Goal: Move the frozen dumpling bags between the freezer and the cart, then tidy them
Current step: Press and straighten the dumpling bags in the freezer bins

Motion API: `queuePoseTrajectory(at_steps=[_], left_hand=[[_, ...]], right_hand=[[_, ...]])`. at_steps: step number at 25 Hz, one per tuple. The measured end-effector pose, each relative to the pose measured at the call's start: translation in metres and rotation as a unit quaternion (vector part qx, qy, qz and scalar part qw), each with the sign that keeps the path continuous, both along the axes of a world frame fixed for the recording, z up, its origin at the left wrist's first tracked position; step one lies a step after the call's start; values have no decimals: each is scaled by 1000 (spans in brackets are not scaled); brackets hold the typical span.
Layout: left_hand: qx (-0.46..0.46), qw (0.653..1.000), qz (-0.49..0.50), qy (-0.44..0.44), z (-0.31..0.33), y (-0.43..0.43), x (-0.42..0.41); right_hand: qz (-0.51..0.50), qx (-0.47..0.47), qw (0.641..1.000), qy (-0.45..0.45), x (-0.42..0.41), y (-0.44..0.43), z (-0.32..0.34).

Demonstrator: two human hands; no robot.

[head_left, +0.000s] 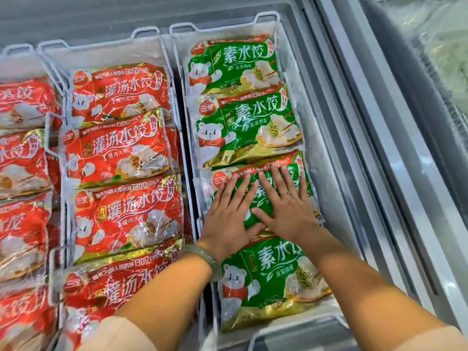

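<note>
Freezer [364, 127]: open chest with frosted walls; section at far right under fogged glass, contents unreadable.
Wire baskets [263, 17]: side by side, bags in overlapping rows.
Red dumpling bags [121, 148]: middle basket; leftmost column blurred and cut off by the edge.
Green dumpling bags [243, 122]: right basket, four showing.
Third green bag [222, 179]: mostly hidden under both hands.
Left hand [228, 219]: flat, fingers spread, pressing the third green bag, gripping nothing.
Right hand [288, 209]: likewise flat on it, just beside the left.
Bangle [205, 259]: pale green, left wrist.
Ring [286, 193]: thin, right finger.

left hand [228, 219], right hand [286, 206], flat on green bag [260, 198]
</note>
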State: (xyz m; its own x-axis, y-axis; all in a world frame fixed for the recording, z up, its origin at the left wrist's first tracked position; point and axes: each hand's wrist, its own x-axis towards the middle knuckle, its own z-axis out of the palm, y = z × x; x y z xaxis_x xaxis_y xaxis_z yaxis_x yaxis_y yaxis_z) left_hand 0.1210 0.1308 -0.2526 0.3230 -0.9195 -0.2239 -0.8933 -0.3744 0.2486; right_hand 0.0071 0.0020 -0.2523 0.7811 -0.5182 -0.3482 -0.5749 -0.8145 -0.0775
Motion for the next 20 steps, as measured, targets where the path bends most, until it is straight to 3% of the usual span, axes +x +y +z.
queuePoseTrajectory(at_steps=[3, 7, 10, 14, 20], left_hand=[[31, 999, -5, 36, 4, -4, 7], [44, 999, -10, 14, 9, -6, 7], [27, 998, 51, 14, 18, 14, -5], [79, 993, 85, 36, 25, 57, -39], [57, 997, 4, 61, 13, 71, -62]], right_hand=[[-5, 31, 1000, -1, 1, -6, 2], [6, 28, 998, -50, -12, -7, 12], [-100, 25, 990, -92, -38, 16, 28], [-227, 28, 973, -35, -64, 59, 50], [-324, 109, 937, 64, -60, 115, 45]])
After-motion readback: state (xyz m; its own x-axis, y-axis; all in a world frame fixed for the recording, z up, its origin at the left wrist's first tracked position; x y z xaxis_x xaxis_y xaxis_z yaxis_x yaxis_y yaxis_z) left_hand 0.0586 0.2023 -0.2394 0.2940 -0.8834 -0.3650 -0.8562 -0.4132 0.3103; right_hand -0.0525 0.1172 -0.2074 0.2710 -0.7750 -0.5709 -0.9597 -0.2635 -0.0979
